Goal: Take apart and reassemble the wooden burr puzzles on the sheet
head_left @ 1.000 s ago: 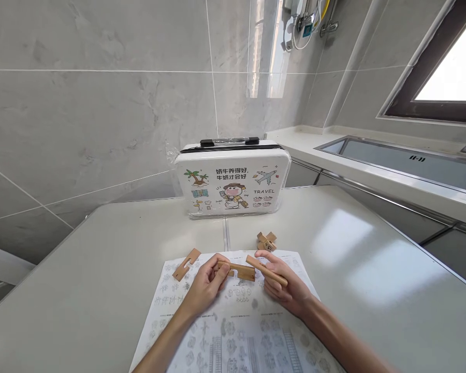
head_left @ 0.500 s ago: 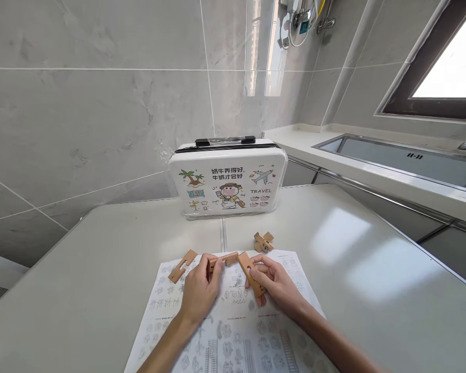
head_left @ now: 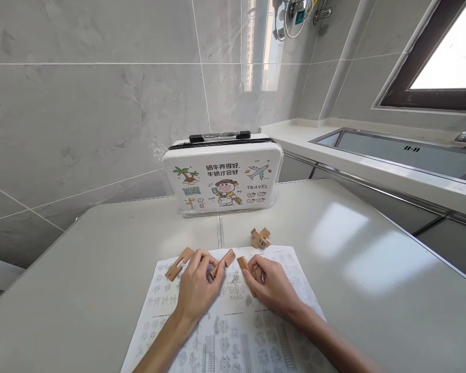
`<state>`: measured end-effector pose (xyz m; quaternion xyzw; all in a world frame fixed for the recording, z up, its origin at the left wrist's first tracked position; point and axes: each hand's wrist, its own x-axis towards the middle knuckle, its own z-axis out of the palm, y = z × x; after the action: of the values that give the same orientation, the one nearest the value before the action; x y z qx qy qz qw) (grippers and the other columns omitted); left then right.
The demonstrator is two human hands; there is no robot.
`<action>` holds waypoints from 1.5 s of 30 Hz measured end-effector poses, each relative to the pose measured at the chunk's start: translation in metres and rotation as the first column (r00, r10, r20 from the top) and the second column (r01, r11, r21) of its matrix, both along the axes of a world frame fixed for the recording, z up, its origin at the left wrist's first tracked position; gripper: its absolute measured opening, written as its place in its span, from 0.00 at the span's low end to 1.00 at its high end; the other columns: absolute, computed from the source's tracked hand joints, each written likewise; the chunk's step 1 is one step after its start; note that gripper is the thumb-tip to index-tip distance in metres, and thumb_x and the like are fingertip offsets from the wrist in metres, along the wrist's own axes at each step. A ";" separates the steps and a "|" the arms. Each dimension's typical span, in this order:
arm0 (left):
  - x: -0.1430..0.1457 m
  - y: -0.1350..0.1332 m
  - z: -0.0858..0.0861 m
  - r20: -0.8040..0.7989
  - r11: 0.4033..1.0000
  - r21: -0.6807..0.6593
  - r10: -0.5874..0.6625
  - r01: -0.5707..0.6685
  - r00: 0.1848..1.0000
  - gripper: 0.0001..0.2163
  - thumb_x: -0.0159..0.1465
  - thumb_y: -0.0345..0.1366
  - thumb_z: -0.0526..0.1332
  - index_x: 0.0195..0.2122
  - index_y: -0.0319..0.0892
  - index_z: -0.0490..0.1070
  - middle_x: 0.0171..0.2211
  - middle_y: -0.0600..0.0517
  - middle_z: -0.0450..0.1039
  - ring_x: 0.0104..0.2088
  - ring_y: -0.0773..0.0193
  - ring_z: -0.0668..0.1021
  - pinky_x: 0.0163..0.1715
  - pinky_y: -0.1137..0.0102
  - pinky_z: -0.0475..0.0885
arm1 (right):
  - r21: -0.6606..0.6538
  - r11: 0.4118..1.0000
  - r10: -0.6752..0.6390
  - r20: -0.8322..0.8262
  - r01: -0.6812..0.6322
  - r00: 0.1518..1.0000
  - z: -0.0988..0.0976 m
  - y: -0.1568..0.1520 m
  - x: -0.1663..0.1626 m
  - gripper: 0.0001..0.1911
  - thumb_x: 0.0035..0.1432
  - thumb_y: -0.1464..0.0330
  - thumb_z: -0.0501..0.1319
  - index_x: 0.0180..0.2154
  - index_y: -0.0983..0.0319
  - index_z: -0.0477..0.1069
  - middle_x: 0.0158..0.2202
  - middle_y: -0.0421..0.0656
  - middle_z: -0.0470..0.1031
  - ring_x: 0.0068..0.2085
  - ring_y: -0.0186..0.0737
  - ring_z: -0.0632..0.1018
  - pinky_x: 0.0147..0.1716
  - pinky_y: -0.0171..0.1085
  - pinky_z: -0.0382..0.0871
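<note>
My left hand (head_left: 200, 277) is closed on a notched wooden puzzle piece (head_left: 229, 257), which points up and to the right from my fingers. Another wooden puzzle piece (head_left: 242, 262) is pinched in my right hand (head_left: 270, 280), its middle covered by my fingers. The two held pieces are close but apart. To the left of my left hand, a third notched piece (head_left: 174, 271) lies on the printed sheet (head_left: 159, 331). Just past the sheet's far edge sits a small assembled wooden cross-shaped puzzle (head_left: 261, 238) with a mark on one end.
A white suitcase (head_left: 225, 178) with cartoon prints and clear wrapping stands at the back of the white table (head_left: 81, 290), near the tiled wall. On the right are a counter with a sink (head_left: 404, 150) and a window above it.
My right hand has turned its piece, so the broad numbered face no longer shows. The piece in my left hand has rolled and tilts more steeply. The view has shifted slightly.
</note>
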<state>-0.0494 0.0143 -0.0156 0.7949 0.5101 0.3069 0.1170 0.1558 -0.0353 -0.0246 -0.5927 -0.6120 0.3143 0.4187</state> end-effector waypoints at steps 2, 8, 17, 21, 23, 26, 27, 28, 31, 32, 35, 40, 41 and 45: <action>0.000 0.000 -0.002 -0.016 1.000 0.003 -0.004 0.004 1.000 0.13 0.73 0.44 0.58 0.31 0.45 0.68 0.36 0.53 0.70 0.27 0.65 0.74 0.28 0.68 0.68 | -0.015 1.000 -0.007 0.022 0.007 1.000 -0.002 0.001 0.000 0.13 0.66 0.62 0.60 0.29 0.57 0.64 0.19 0.34 0.66 0.22 0.36 0.67 0.26 0.34 0.59; 0.003 -0.001 -0.002 -0.024 0.997 0.039 -0.062 0.062 0.998 0.12 0.70 0.40 0.61 0.29 0.44 0.69 0.37 0.51 0.69 0.34 0.62 0.76 0.33 0.66 0.70 | -0.008 1.000 0.004 0.085 -0.004 0.996 -0.007 0.002 0.000 0.14 0.67 0.61 0.57 0.51 0.59 0.69 0.24 0.33 0.71 0.22 0.38 0.73 0.27 0.35 0.60; 0.004 -0.003 0.001 -0.054 0.991 0.044 -0.123 0.126 0.991 0.14 0.69 0.35 0.60 0.24 0.44 0.64 0.34 0.50 0.68 0.36 0.58 0.74 0.35 0.63 0.71 | 0.041 0.999 -0.027 0.284 0.016 0.958 -0.015 -0.001 0.000 0.13 0.70 0.64 0.53 0.53 0.58 0.67 0.24 0.33 0.71 0.22 0.39 0.73 0.27 0.35 0.56; 0.004 -0.002 0.000 -0.072 0.990 0.032 -0.136 0.138 0.988 0.16 0.68 0.34 0.60 0.23 0.45 0.60 0.34 0.50 0.68 0.37 0.57 0.74 0.37 0.61 0.72 | 0.052 0.999 -0.029 0.365 0.011 0.931 -0.019 0.000 -0.001 0.14 0.70 0.65 0.52 0.53 0.59 0.67 0.23 0.33 0.71 0.22 0.40 0.74 0.25 0.35 0.52; 0.004 -0.002 0.000 -0.075 0.992 0.020 -0.124 0.126 0.990 0.14 0.68 0.34 0.60 0.25 0.45 0.61 0.35 0.50 0.68 0.38 0.56 0.74 0.38 0.60 0.73 | 0.052 0.999 -0.026 0.392 0.006 0.920 -0.020 0.000 -0.002 0.13 0.70 0.65 0.52 0.53 0.59 0.67 0.23 0.34 0.72 0.22 0.41 0.75 0.25 0.35 0.51; 0.004 -0.003 0.002 -0.070 0.994 -0.004 -0.112 0.112 0.991 0.07 0.68 0.35 0.61 0.33 0.45 0.65 0.39 0.49 0.70 0.40 0.54 0.76 0.40 0.58 0.75 | 0.044 0.999 -0.022 0.418 0.004 0.908 -0.021 0.000 -0.004 0.13 0.71 0.65 0.51 0.52 0.59 0.68 0.22 0.34 0.73 0.23 0.41 0.76 0.25 0.35 0.50; 0.004 -0.004 0.003 -0.065 0.992 -0.010 -0.127 0.126 0.990 0.05 0.68 0.36 0.62 0.36 0.45 0.66 0.42 0.48 0.71 0.43 0.53 0.76 0.42 0.57 0.75 | 0.041 0.999 -0.021 0.425 0.004 0.905 -0.020 0.000 -0.005 0.13 0.71 0.65 0.51 0.52 0.60 0.68 0.22 0.35 0.73 0.23 0.42 0.76 0.25 0.35 0.50; 0.003 -0.004 0.004 -0.058 0.988 -0.015 -0.157 0.157 0.986 0.04 0.67 0.36 0.63 0.39 0.45 0.68 0.45 0.47 0.72 0.46 0.52 0.77 0.45 0.56 0.76 | 0.039 0.999 -0.019 0.430 0.002 0.903 -0.020 0.000 -0.005 0.14 0.71 0.65 0.51 0.53 0.60 0.68 0.22 0.35 0.73 0.23 0.42 0.77 0.25 0.35 0.50; 0.002 -0.007 0.007 -0.047 0.950 -0.027 -0.311 0.310 0.949 0.14 0.64 0.37 0.67 0.50 0.47 0.70 0.56 0.44 0.72 0.58 0.47 0.74 0.57 0.52 0.74 | 0.033 0.999 -0.003 0.436 -0.013 0.900 -0.018 0.000 -0.006 0.15 0.71 0.65 0.52 0.54 0.60 0.69 0.22 0.36 0.75 0.24 0.42 0.78 0.25 0.35 0.51; 0.002 -0.008 0.008 -0.052 0.931 -0.037 -0.364 0.363 0.930 0.18 0.64 0.38 0.69 0.54 0.48 0.69 0.58 0.44 0.71 0.61 0.46 0.73 0.60 0.52 0.72 | 0.030 0.999 0.002 0.435 -0.016 0.900 -0.017 0.000 -0.006 0.16 0.71 0.65 0.52 0.55 0.61 0.69 0.23 0.36 0.75 0.24 0.43 0.78 0.25 0.36 0.51; 0.000 -0.009 0.009 -0.076 0.884 -0.068 -0.466 0.462 0.882 0.29 0.63 0.42 0.71 0.63 0.49 0.65 0.64 0.43 0.69 0.66 0.44 0.69 0.65 0.50 0.69 | 0.021 0.999 0.016 0.414 -0.027 0.910 -0.014 0.000 -0.006 0.16 0.71 0.65 0.52 0.55 0.61 0.69 0.24 0.37 0.76 0.25 0.44 0.79 0.26 0.36 0.53; -0.001 -0.007 0.007 -0.087 0.869 -0.102 -0.493 0.485 0.865 0.36 0.63 0.45 0.72 0.69 0.49 0.58 0.69 0.41 0.65 0.70 0.44 0.66 0.68 0.48 0.67 | 0.037 0.997 0.056 0.328 -0.072 0.943 -0.009 -0.001 -0.007 0.15 0.71 0.66 0.53 0.56 0.58 0.68 0.31 0.38 0.80 0.30 0.43 0.81 0.29 0.37 0.60; -0.001 -0.007 0.007 -0.088 0.868 -0.108 -0.493 0.484 0.865 0.37 0.64 0.45 0.72 0.70 0.49 0.58 0.69 0.41 0.65 0.70 0.44 0.66 0.68 0.48 0.66 | 0.042 0.996 0.064 0.306 -0.081 0.950 -0.008 -0.002 -0.008 0.15 0.71 0.67 0.54 0.57 0.57 0.68 0.34 0.38 0.81 0.31 0.43 0.81 0.30 0.37 0.61; 0.000 -0.007 0.007 -0.088 0.878 -0.078 -0.477 0.471 0.874 0.34 0.65 0.42 0.70 0.69 0.48 0.58 0.67 0.42 0.67 0.68 0.44 0.68 0.67 0.47 0.68 | 0.055 0.990 0.115 0.222 -0.130 0.968 -0.005 -0.004 -0.008 0.19 0.70 0.69 0.54 0.60 0.56 0.64 0.41 0.38 0.82 0.27 0.38 0.79 0.30 0.36 0.64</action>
<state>-0.0493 0.0071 -0.0084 0.9071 0.3134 0.2129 0.1834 0.1477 -0.0395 -0.0295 -0.5701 -0.7002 0.2512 0.3488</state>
